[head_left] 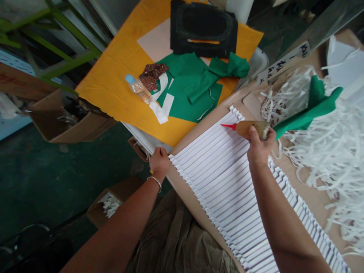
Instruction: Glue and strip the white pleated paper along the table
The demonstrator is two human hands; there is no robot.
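My right hand [260, 148] is wrapped round a brownish glue bottle [247, 128] with a red pointed nozzle. The bottle lies tilted sideways, its tip pointing left over the upper rows of white folded paper strips [218, 170]. These strips overlap in a long row along the brown table, with notched ends on both sides. My left hand [159, 161] is closed by the table's edge, beside the strips' left ends. Whatever its fingers hold, if anything, is hidden.
Loose white strips [318, 163] heap on the right, with green cloth [308, 110] on them. A yellow-covered surface [113, 91] bears more green cloth [184, 79], a plastic bottle [138, 89] and a black panel [203, 28]. Cardboard boxes [76, 127] stand at left below.
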